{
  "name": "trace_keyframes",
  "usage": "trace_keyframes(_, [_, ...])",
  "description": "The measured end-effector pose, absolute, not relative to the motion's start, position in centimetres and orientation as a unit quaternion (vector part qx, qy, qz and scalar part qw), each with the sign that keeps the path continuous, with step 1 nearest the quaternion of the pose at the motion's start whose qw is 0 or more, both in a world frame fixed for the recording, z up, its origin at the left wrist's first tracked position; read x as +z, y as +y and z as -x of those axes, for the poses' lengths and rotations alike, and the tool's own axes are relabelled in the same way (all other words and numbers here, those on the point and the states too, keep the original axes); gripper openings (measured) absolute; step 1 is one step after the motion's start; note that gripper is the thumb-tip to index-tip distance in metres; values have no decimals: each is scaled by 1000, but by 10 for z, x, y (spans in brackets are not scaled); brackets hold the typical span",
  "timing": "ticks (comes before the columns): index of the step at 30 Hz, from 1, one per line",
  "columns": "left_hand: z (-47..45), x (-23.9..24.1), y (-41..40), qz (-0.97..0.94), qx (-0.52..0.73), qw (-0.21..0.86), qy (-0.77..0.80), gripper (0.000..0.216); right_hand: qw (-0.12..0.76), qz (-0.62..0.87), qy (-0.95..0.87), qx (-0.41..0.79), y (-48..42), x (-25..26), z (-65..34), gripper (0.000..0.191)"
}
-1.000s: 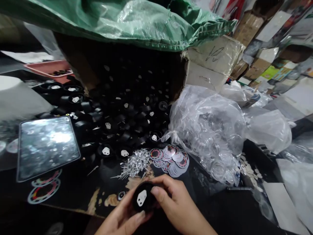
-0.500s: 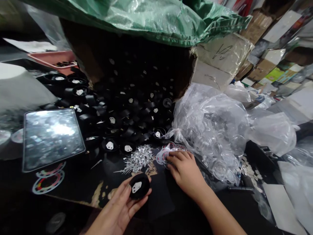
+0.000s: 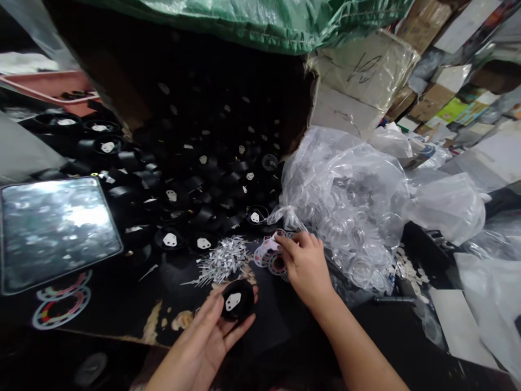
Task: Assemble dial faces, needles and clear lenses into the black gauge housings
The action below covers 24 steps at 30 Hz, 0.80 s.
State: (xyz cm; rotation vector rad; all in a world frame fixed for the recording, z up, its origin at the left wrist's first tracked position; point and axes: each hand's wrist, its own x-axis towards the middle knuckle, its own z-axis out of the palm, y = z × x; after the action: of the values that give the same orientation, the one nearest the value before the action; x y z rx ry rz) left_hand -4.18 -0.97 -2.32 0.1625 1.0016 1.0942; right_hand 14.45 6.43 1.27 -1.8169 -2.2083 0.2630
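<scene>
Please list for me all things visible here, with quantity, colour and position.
Green cover: one, green, top
Large box: one, pale-sided, centre back
Stacked boxes: several, mixed, upper right
Pink tray: one, pink, upper left
Shiny panel: one, silvery, left
Black cups: many, black, centre and left
Pointed pieces: uncountable heap, white, centre
Printed discs: several, multicoloured, left and centre
Bags: several, translucent, right; the biggest holds rings
Chips: many, cream, right
Rod: one, black, lower right
Sheet: one, white, lower right
Table: one, black, below
Left hand: one, bare, lower centre, holding a black cup
Right hand: one, bare, at the central discs
</scene>
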Motion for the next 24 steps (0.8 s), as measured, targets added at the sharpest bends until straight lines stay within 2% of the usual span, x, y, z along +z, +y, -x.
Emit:
trace_keyframes(8, [26,-18,14,-83,534,724,429,34,272,607,-705,246,40,5,-150,45])
trace_keyframes(11, [24,-17,14,-76,543,713,438,34,283,621,-681,266,42,2,-153,49])
trace_keyframes(14, [21,-17,15,-74,546,707,443,33,306,634,-653,279,47,2,-154,42])
trace_keyframes(18, [16,-19,19,-75,547,705,446,35,346,671,-582,301,48,-1,-156,44])
trace_keyframes(21, [15,-22,20,-96,550,701,443,39,372,670,-555,325,48,-4,-160,24])
trace_keyframes(24, [17,-24,18,-105,555,700,436,39,390,658,-559,320,48,-1,-165,27])
